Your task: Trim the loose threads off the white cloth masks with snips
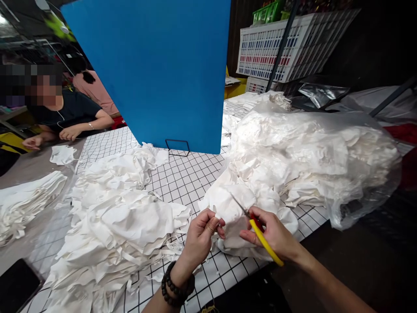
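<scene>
My left hand (205,228), with dark beads round its wrist, pinches the edge of a white fabric piece (236,202) between thumb and fingers. In my right hand (275,232) is a pair of scissors (265,241) with yellow and red handles. Their blades point up and left, over the fabric piece and apart from my left fingers. Whether the blades are parted is hard to make out. A large pile of white fabric pieces (130,217) lies to the left of my left hand. Beyond my right hand, a clear plastic bag (352,174) spills more white fabric.
A blue board (163,74) stands upright on the grid-patterned cloth (182,178), beside a small black wire stand (177,148). At left are a stack of white fabric (29,200), a black phone (19,284) and a seated co-worker (71,113). White plastic crates (270,52) stand behind.
</scene>
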{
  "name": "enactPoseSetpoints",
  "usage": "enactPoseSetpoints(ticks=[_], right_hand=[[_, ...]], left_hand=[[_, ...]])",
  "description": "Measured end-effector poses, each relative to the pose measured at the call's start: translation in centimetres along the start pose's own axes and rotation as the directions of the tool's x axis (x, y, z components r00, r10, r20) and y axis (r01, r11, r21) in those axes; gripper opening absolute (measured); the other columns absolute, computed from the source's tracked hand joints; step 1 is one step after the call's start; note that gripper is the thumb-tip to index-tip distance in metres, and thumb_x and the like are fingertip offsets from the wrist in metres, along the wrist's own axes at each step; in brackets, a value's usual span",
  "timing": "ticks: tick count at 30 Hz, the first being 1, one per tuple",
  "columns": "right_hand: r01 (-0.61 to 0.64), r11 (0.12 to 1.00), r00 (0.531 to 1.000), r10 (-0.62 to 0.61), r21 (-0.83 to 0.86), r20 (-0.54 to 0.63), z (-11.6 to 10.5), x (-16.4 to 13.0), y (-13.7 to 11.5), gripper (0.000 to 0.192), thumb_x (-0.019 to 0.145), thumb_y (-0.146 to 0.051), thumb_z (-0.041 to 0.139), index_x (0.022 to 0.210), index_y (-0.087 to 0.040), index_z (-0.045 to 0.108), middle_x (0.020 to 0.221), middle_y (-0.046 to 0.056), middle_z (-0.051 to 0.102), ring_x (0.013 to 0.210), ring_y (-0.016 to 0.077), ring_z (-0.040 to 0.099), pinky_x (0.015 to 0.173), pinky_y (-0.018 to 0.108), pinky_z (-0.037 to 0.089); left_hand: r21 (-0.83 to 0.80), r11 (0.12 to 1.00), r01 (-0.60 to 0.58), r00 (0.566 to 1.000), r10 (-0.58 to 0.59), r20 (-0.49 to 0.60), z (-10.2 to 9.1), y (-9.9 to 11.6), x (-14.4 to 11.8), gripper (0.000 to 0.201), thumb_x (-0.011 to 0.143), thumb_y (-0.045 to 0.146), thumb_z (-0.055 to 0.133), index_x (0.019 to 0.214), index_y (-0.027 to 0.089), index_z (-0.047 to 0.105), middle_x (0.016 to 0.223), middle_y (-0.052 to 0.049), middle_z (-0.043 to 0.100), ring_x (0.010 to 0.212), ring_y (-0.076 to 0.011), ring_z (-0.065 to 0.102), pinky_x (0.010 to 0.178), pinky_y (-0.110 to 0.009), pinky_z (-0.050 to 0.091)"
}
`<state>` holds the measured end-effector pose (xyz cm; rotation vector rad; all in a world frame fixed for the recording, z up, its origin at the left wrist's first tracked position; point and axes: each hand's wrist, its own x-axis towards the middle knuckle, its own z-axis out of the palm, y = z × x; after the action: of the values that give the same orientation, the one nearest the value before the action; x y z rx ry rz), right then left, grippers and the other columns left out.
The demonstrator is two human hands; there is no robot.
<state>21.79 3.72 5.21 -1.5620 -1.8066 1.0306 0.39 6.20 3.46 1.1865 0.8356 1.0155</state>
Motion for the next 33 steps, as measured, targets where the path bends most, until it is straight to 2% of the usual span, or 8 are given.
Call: enactPoseSetpoints(ticks=[7,12,15,20,24,28,31,33], right_hand=[[-0.028,0.953,0.929,-0.086,-0.302,-0.361,6.1,-0.8,1.4,0.061,0.067,-0.045,0.073,0.11,-0.018,0.041,0.099,0.011,0.057,0.09,0.0287,0.056,0.08,0.042,0.048],[-0.121,0.93,0.845,-0.086,-0.346,-0.528,8.3,1.0,2.2,0.031,0.073,-0.029,0.059,0.099,-0.018,0.046,0.091,0.014,0.059,0.088,0.0321,0.058,0.08,0.047,0.048],[-0.12,0.99,0.833,0.061,-0.072,-0.55,4.2,2.1,3.1,0.031,0.073,-0.023,0.057,0.102,-0.02,0.047,0.089,0.008,0.063,0.08,0.0246,0.062,0.072,0.038,0.051],[0.05,0.985,0.738,0.074,0.163,-0.671,-7.1,4.2,1.9,0.031,0.064,-0.032,0.072,0.087,-0.02,0.055,0.087,0.007,0.066,0.074,0.0218,0.064,0.069,0.037,0.052],[0.216,0.976,0.603,-0.114,0.025,-0.79,-14.8,7.0,-4.6,0.025,0.069,-0.029,0.074,0.086,-0.021,0.056,0.093,0.004,0.065,0.085,0.0198,0.064,0.079,0.036,0.051],[0.326,0.879,0.424,-0.464,-0.346,-0.778,-17.3,12.2,-12.6,0.023,0.08,-0.027,0.064,0.096,-0.012,0.056,0.094,0.005,0.062,0.084,0.016,0.061,0.075,0.03,0.05],[0.363,0.834,0.517,-0.551,-0.415,-0.655,-14.8,16.9,-15.7,0.031,0.09,-0.026,0.049,0.11,-0.002,0.051,0.098,0.002,0.057,0.093,0.0117,0.059,0.081,0.024,0.044],[0.315,0.849,0.802,-0.478,-0.425,-0.36,-11.8,19.4,-15.5,0.035,0.087,-0.026,0.058,0.112,-0.002,0.05,0.106,0.004,0.056,0.104,0.017,0.057,0.087,0.028,0.042]], left_hand=[[-0.075,0.997,-0.016,0.988,0.005,-0.154,-0.1,0.3,0.7,0.025,0.088,0.038,0.062,0.082,0.014,0.064,0.071,-0.002,0.066,0.067,-0.0132,0.062,0.07,-0.026,0.049],[-0.142,0.987,-0.081,0.977,0.05,-0.208,-0.7,1.7,1.7,0.023,0.087,0.037,0.063,0.088,0.014,0.066,0.087,-0.006,0.071,0.082,-0.0166,0.067,0.079,-0.029,0.051],[-0.167,0.975,-0.144,0.965,0.101,-0.242,-2.0,3.0,2.2,0.022,0.087,0.036,0.065,0.087,0.015,0.066,0.087,-0.005,0.07,0.08,-0.0165,0.068,0.079,-0.03,0.051],[-0.173,0.951,-0.255,0.963,0.234,-0.134,-3.2,5.5,2.3,0.021,0.087,0.033,0.065,0.08,0.014,0.066,0.08,-0.004,0.065,0.076,-0.0154,0.063,0.076,-0.029,0.051],[-0.206,0.925,-0.318,0.946,0.323,-0.01,-1.5,8.2,1.5,0.017,0.09,0.028,0.061,0.08,0.016,0.067,0.085,-0.006,0.065,0.081,-0.0172,0.063,0.08,-0.031,0.053],[-0.242,0.892,-0.382,0.919,0.394,-0.001,0.6,10.1,1.0,0.017,0.09,0.028,0.061,0.078,0.017,0.068,0.092,-0.006,0.065,0.091,-0.022,0.065,0.089,-0.039,0.053],[-0.217,0.878,-0.426,0.905,0.418,-0.086,0.6,9.8,1.2,0.016,0.09,0.029,0.061,0.08,0.018,0.067,0.095,-0.006,0.065,0.095,-0.023,0.066,0.092,-0.04,0.051],[-0.111,0.888,-0.446,0.885,0.418,-0.205,-0.8,8.5,1.3,0.017,0.09,0.031,0.06,0.081,0.018,0.066,0.095,-0.006,0.066,0.096,-0.022,0.065,0.093,-0.038,0.05]])
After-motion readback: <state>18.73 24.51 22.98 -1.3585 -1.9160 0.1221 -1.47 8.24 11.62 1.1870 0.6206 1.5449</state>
